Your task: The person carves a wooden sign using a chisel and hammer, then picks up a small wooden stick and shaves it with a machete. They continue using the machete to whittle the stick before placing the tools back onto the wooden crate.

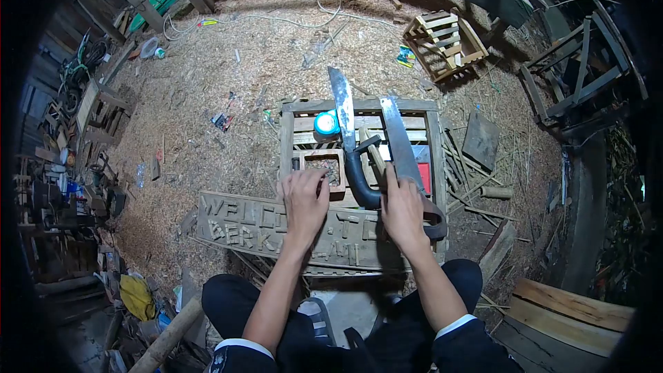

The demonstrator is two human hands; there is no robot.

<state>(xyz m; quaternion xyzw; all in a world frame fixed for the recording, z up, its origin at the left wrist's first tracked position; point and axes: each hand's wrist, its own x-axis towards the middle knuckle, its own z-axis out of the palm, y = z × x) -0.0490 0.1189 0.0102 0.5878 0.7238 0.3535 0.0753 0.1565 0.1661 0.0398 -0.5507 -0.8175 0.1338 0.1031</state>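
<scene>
My left hand (304, 200) is over the near left corner of a small wooden box (336, 192) with little pieces in it. Its fingers are bent and apart, and nothing shows in them. My right hand (403, 211) has its fingers closed around the lower end of a hammer (378, 160) with a pale wooden handle and a dark head. Beside it lie a machete (342, 100) with a curved black handle and a handsaw (399, 135). Below both hands rests a wooden sign board (235, 217) with raised stick letters, partly covered by my forearms.
The tools lie on a slatted wooden table (286, 131) with a blue-lidded container (327, 123) and a red item (424, 176). A slatted crate (442, 45) stands at the upper right. Wood shavings (193, 97) cover the ground. Planks (566, 314) lie at the lower right.
</scene>
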